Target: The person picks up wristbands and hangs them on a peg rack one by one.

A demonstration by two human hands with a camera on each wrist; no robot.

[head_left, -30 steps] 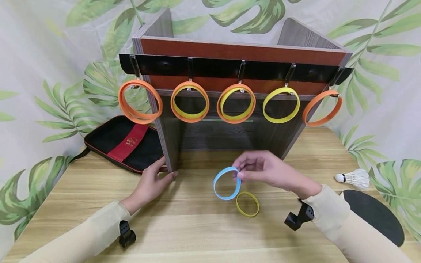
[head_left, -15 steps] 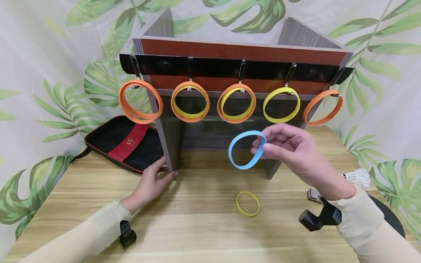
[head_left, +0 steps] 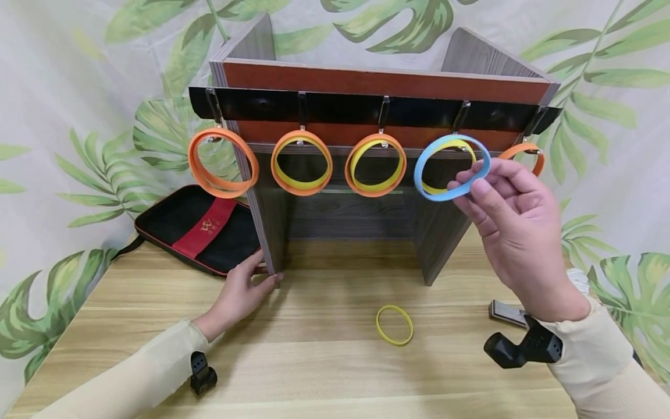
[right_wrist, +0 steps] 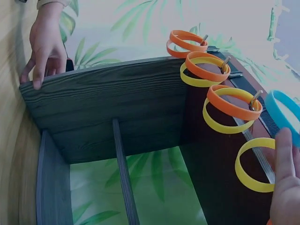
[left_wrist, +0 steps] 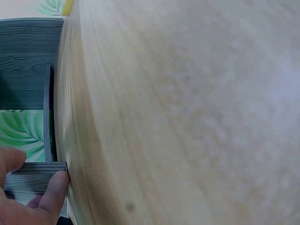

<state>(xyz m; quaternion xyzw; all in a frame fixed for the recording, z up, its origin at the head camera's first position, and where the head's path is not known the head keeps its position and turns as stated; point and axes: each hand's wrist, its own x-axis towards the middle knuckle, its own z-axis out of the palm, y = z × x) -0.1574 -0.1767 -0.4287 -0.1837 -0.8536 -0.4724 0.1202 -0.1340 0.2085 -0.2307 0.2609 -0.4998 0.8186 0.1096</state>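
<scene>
My right hand pinches a light blue silicone wristband between thumb and fingers. In the head view the blue band overlaps a yellow wristband that hangs on the fourth hook; in the right wrist view the two are apart. Orange and yellow wristbands hang from the other hooks, among them an orange one at the far left. With thumb and fingers, my left hand grips the lower front edge of the wooden stand's left panel. Another yellow wristband lies on the table.
A black bar with several metal hooks crosses the stand's front. Left of the stand lies a black case with a red stripe. A small grey object and a mostly hidden shuttlecock are near my right wrist.
My right hand has carried the blue wristband up and to the right, from low above the table to the fourth hook. My left hand has stayed on the panel.
</scene>
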